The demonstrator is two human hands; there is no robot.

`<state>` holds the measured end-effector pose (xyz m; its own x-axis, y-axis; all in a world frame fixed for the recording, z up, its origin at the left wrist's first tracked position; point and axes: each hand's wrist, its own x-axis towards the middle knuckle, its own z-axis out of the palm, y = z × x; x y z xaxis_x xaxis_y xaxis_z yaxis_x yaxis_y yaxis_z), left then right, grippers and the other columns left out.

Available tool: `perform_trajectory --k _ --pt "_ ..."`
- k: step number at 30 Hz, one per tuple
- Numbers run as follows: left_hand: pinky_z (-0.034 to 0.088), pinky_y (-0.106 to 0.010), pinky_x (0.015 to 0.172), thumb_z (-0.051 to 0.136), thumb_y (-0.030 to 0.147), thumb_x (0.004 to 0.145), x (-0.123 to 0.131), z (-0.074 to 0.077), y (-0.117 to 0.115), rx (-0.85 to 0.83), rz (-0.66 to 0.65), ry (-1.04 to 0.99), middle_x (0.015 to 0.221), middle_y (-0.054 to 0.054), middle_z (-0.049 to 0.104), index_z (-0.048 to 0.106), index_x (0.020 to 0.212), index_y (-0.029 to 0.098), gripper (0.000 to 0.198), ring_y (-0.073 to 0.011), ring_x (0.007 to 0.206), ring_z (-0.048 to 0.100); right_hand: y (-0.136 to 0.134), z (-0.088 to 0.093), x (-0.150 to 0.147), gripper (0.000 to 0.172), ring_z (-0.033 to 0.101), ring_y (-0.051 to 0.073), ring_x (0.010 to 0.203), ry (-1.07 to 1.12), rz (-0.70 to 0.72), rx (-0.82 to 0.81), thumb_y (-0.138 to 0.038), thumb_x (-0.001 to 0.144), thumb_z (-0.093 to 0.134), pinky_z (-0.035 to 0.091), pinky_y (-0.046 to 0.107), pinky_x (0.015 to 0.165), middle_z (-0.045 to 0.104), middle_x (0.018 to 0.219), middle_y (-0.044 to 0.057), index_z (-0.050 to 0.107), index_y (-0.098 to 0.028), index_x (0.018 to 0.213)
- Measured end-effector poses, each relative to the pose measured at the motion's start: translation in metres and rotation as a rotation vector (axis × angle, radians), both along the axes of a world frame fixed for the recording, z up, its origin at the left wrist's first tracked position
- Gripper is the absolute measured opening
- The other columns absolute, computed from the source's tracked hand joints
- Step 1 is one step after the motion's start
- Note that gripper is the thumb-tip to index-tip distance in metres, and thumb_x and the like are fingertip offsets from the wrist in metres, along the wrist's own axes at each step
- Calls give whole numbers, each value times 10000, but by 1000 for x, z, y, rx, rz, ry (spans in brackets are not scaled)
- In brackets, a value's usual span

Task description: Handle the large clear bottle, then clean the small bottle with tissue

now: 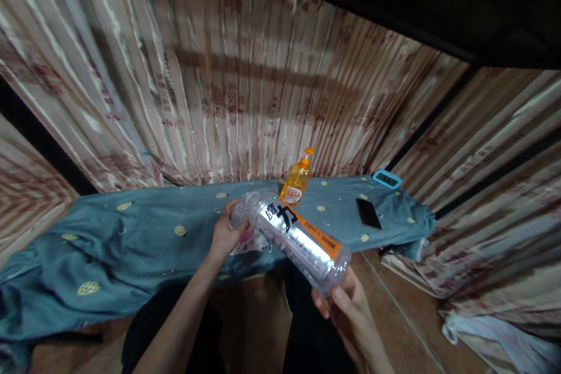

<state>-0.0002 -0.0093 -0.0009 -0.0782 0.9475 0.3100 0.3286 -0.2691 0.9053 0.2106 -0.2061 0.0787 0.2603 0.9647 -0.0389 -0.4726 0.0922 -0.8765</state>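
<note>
A clear plastic bottle point(302, 239) with a silver and orange label lies tilted across the middle of the head view, above the front edge of the table. My left hand point(228, 229) is closed around its narrow neck end at the upper left. At the lower right, the fingers and thumb of my right hand point(346, 304) grip the bottle's base. Partly hidden under the bottle, a crumpled pink and white cloth or wrap point(250, 243) rests on the table. Just behind the bottle stands an orange pump bottle point(297, 181) with yellow-orange liquid inside.
The long narrow table wears a blue-green patterned cloth point(153, 228). Toward its right end lie a black phone point(369, 214) and a light-blue framed device point(387, 179). A dark object is partly hidden behind the pump bottle. Pleated curtains point(245, 87) hang behind; dark poles stand at both sides.
</note>
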Motion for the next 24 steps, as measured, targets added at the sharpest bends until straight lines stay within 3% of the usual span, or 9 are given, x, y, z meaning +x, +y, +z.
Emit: perform_trajectory --k 6,16,20,24 --pt "523 -428 976 665 354 659 7 -7 -2 37 80 -34 1169 -66 710 584 1188 233 549 -291 1096 672 0 -1 -3 741 573 89 497 24 -30 14 -467 637 942 377 142 428 682 672 -20 589 -213 1237" --pt "505 -444 985 632 489 744 15 -11 -5 81 88 -102 1192 -84 697 589 1200 223 529 -298 1106 653 -2 -1 -4 651 573 81 484 14 -64 17 -487 617 947 366 142 414 682 714 -21 620 -224 1115" --pt "512 -449 976 617 518 754 18 -11 -4 84 94 -107 1176 -91 704 597 1198 217 537 -308 1111 655 -3 -7 -1 687 553 96 478 -18 -93 -2 -523 597 943 361 151 413 660 641 -25 617 -234 1128" --pt "497 -466 1006 623 499 752 17 -10 -4 86 93 -86 1188 -97 704 602 1195 211 528 -315 1132 652 -3 -11 2 620 506 96 452 -64 -108 -13 -576 578 928 345 169 410 645 570 -15 653 -212 998"
